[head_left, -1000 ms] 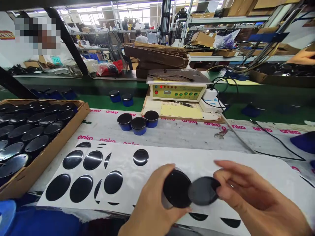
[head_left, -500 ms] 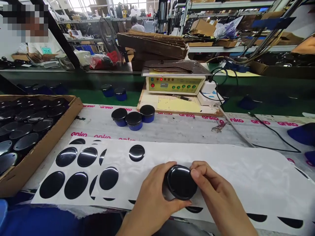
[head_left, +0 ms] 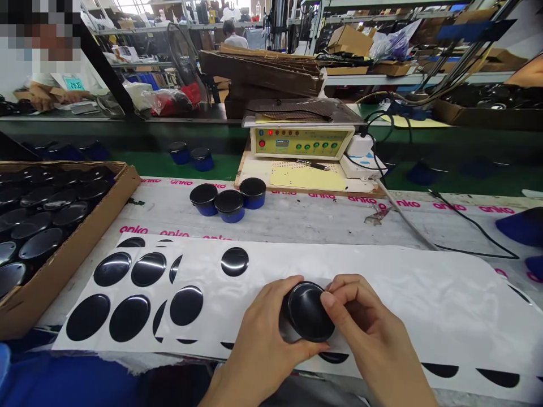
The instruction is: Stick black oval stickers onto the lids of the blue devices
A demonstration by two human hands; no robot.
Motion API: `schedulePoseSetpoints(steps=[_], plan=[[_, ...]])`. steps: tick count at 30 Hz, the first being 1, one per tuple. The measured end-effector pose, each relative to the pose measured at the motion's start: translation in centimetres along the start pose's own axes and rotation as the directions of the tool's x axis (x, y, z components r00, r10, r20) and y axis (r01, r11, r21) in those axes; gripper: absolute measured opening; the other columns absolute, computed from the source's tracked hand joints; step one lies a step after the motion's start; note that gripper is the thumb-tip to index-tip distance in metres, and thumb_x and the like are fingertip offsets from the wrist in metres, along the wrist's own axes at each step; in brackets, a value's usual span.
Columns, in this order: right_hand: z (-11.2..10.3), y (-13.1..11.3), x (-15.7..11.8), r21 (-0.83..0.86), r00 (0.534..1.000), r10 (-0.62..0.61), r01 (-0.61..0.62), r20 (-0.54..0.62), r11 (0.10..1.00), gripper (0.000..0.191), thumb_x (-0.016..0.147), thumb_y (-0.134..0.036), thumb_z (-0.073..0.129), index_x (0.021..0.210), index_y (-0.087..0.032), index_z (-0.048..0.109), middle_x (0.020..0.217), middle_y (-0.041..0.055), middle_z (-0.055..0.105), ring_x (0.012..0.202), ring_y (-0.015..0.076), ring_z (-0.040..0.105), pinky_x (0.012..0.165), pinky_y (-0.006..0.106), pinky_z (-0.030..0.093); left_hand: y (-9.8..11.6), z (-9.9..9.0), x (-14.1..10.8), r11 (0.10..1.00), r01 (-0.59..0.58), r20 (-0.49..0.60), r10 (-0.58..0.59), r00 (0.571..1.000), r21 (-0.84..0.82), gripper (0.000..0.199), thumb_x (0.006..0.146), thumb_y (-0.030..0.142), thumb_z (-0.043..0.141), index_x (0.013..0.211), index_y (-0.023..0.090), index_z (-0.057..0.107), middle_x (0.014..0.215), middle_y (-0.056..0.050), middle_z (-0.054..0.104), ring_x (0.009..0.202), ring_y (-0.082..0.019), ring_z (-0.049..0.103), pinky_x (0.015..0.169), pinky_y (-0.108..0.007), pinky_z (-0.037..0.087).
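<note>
My left hand (head_left: 263,333) is wrapped around a round black cap (head_left: 292,333), its thumb along the near edge. A glossy black round sticker (head_left: 309,314) lies over the cap's top face. My right hand (head_left: 360,322) pinches at the sticker's right edge, the thumb on top and the other fingers curled; whether the sticker lies flat there is hidden. Both hands are above a white backing sheet (head_left: 407,299) that carries a few black round stickers (head_left: 186,306). Part of a second sticker sheet (head_left: 85,285) shows at the left.
Three black-topped blue cups (head_left: 229,206) stand behind the sheet. A cardboard box (head_left: 85,226) of black round parts is at left. Behind are a control box (head_left: 301,142), a cable (head_left: 407,217) and a green conveyor belt (head_left: 148,161) with more cups. A co-worker (head_left: 63,85) sits across.
My right thumb has moved slightly left over the sticker's edge, and the sticker's top face has tilted a little. The left hand keeps its hold. The cups on the belt have shifted slightly left.
</note>
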State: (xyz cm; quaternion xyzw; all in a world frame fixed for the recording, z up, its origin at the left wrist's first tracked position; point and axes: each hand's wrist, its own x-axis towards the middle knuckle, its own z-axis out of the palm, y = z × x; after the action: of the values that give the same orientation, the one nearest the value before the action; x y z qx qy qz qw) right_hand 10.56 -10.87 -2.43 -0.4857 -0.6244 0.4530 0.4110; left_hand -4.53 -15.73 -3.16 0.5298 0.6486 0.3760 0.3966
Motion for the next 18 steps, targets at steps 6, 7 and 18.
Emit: schedulePoseSetpoints(steps=[6,7,18], plan=[[0.1,-0.08,-0.16,-0.083,0.996,-0.084,0.086,0.034,0.993,0.016,0.09,-0.03,0.056,0.075,-0.025,0.052,0.083,-0.0008,0.051,0.078,0.0131,0.053,0.065,0.021,0.046,0.21,-0.08,0.06,1.0,0.016,-0.006,-0.016,1.0,0.0,0.07,0.059,0.03,0.084,0.121,0.034,0.051,0.124,0.005,0.06,0.117,-0.02,0.054,0.102,-0.037,0.043],[0.11,-0.08,-0.16,-0.088,0.996,-0.084,0.087,0.035,0.992,0.017,0.09,-0.03,0.055,0.075,-0.025,0.052,0.083,-0.0008,0.05,0.077,0.0132,0.053,0.065,0.021,0.046,0.29,-0.05,0.05,1.0,0.02,-0.004,-0.02,1.0,0.0,0.07,0.059,0.03,0.084,0.121,0.033,0.051,0.124,0.005,0.06,0.117,-0.02,0.053,0.102,-0.037,0.043],[0.42,-0.65,-0.27,-0.236,0.979,-0.191,0.203,0.075,0.95,0.017,0.094,-0.025,0.048,0.077,-0.024,0.043,0.08,-0.0008,0.048,0.072,0.0124,0.053,0.059,0.021,0.045,-0.23,-0.01,0.13,0.995,-0.087,-0.015,0.088,0.996,0.049,0.069,0.065,0.035,0.08,0.125,0.032,0.047,0.127,0.002,0.058,0.117,-0.02,0.054,0.101,-0.037,0.045]])
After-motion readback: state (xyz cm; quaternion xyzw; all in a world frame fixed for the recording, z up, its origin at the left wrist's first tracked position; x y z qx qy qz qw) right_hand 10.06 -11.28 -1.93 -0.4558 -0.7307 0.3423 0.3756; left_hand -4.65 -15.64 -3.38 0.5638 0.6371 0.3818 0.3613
